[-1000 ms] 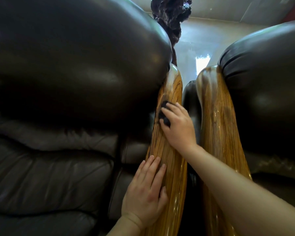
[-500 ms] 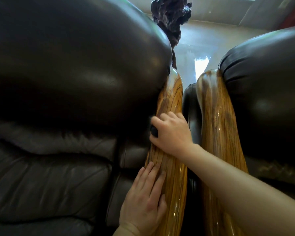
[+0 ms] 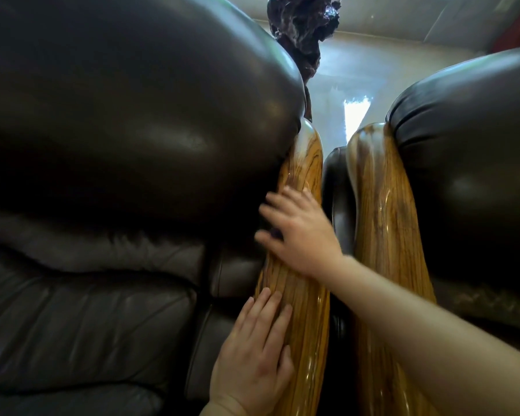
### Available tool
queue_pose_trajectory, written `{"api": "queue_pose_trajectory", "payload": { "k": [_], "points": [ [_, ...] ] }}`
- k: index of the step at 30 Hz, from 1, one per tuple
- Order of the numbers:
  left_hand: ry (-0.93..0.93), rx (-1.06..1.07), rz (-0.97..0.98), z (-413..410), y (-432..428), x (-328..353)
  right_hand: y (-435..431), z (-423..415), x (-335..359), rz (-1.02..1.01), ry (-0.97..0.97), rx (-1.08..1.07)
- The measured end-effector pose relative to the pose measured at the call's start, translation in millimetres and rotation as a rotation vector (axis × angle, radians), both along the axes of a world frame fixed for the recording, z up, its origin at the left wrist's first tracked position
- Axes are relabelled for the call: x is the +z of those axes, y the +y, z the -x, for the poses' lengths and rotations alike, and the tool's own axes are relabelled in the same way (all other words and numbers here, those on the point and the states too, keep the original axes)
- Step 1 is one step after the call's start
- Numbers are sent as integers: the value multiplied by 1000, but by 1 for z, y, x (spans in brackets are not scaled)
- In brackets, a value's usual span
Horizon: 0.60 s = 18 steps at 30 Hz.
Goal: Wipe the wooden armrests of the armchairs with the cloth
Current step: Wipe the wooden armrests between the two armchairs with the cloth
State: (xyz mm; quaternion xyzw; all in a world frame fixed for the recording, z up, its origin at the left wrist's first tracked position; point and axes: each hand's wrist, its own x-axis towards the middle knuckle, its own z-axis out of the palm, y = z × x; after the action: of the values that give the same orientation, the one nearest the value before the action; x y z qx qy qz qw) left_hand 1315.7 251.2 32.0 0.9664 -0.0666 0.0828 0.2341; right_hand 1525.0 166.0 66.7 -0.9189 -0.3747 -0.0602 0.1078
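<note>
1. Two dark leather armchairs fill the view, the left armchair [image 3: 126, 151] cut off at the left and lower edges, the right armchair [image 3: 475, 181] cut off at the right edge.
2. Between them run two glossy wooden armrests, side by side with a narrow dark gap: the left armrest [image 3: 303, 298] and the right armrest [image 3: 382, 223]; both run out of the picture at the bottom.
3. The right hand [image 3: 300, 232] is blurred, lying across the left armrest about halfway up, fingers spread and curving over the inner edge toward the leather.
4. The cloth [image 3: 275, 234] is almost wholly hidden under that hand (only a small dark scrap shows between thumb and forefinger), so its shape and size cannot be made out.
5. Whether the right grip is closed around the cloth or only pressing it flat on the wood cannot be told.
6. The left hand [image 3: 252, 352] lies lower on the same armrest, palm down, fingers straight and together on the wood; its grip is released, holding nothing.
7. A dark gnarled object [image 3: 300, 28] stands beyond the armchairs, its top cut off; what it is cannot be told.
8. The pale floor [image 3: 342, 85] behind it shows a bright glare patch.
</note>
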Motion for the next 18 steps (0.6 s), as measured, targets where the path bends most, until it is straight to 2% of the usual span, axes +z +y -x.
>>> {"api": "queue_pose_trajectory", "payload": {
  "k": [2,4,7,9,11,13,15,17,18],
  "points": [
    [-9,2,-17,-1,0,0,-16,22,-5,41,-11,154],
    [-18,-1,-15,0,-1,-2,-21,3,-4,67,-47,142],
    [-34,2,14,0,0,-3,-4,-51,0,36,-27,-192],
    [-35,-1,12,-1,0,-4,12,-83,1,-112,111,-433],
    [-31,-1,1,-1,0,-4,23,-91,3,-227,184,-536],
    [-26,-1,-11,-1,0,-3,20,-69,3,-198,121,-435],
    [-32,-3,-2,-1,1,-1,3,-30,5,-155,42,-191],
    [-42,-1,-4,-2,1,0,-18,-6,13,-160,86,17],
    [-38,-3,-7,-2,1,0,-23,-5,21,-216,153,41]
  ]
}}
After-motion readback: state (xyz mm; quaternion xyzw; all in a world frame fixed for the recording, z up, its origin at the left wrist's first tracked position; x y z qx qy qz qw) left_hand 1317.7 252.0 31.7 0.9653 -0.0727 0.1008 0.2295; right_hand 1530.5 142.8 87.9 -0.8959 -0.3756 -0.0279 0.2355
